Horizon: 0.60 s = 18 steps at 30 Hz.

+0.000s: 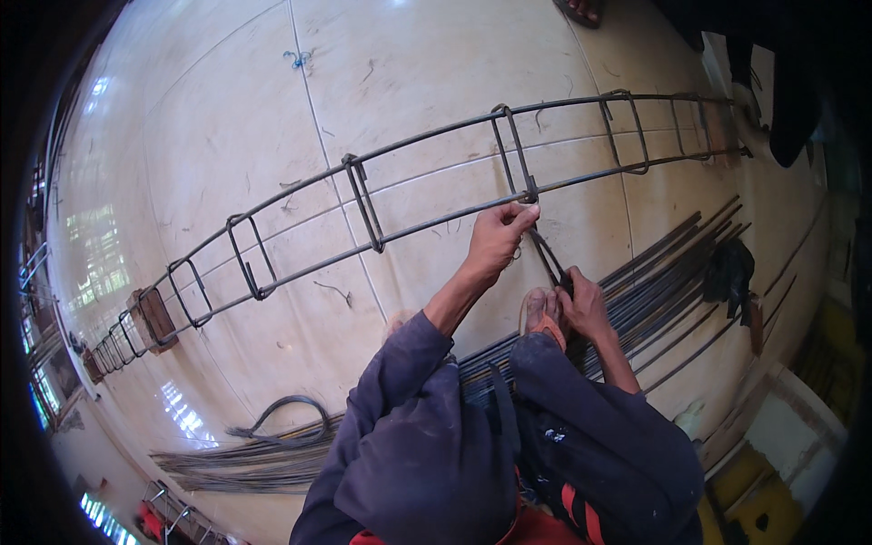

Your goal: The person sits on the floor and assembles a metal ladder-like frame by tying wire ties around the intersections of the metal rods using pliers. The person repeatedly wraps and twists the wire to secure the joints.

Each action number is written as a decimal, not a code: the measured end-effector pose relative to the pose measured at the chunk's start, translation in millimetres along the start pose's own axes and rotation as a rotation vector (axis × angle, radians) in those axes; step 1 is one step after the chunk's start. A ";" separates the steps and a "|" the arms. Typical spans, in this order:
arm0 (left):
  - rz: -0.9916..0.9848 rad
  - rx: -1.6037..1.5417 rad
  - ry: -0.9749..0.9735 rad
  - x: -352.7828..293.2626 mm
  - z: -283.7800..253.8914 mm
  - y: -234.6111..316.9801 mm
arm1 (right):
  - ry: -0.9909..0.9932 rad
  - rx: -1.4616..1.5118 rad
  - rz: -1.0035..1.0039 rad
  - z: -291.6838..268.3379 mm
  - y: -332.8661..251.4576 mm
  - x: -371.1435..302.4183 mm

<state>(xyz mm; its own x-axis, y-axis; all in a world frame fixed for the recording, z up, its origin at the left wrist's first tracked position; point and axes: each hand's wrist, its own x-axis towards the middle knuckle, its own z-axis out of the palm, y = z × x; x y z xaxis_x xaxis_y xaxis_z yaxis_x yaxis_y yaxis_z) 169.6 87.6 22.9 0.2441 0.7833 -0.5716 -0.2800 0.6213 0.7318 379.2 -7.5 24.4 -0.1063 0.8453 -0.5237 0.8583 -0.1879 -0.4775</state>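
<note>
A long rebar cage [436, 221] of two visible long bars with bent stirrups [361, 204] crosses the floor in front of me. My left hand [498, 241] pinches what looks like thin tie wire right where a stirrup [516, 153] meets the near bar. The fingertips touch that joint and partly hide it. My right hand [586, 304] is closed round the long dark handles of pincers [546, 256]. Their jaws point up toward the joint, hidden beside my left fingers.
Wooden blocks [153, 320] support the cage. Loose steel rods [658, 263] lie under and beside my legs, with a dark cloth [729, 272] on them. A bent wire bundle [282, 409] lies left. Wire scraps dot the tiles. Another person's foot [581, 11] shows at the top.
</note>
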 end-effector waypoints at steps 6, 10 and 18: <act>0.025 -0.041 0.016 -4.9 3.0 -10.4 | 0.077 0.320 -0.070 -1.2 2.1 -4.9; 0.109 -0.008 0.065 -8.8 4.6 -11.0 | -0.084 0.731 0.181 -37.2 -34.8 -20.6; 0.256 0.128 0.112 -13.3 7.7 -8.0 | -0.221 0.701 0.204 -80.8 -60.0 -28.3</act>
<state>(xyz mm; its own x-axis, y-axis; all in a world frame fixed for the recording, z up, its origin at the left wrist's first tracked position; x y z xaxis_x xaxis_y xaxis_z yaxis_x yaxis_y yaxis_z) 175.7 72.1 27.5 0.0750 0.9157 -0.3947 -0.1986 0.4016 0.8940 371.3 20.3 124.8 -0.1412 0.6539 -0.7433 0.3599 -0.6656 -0.6539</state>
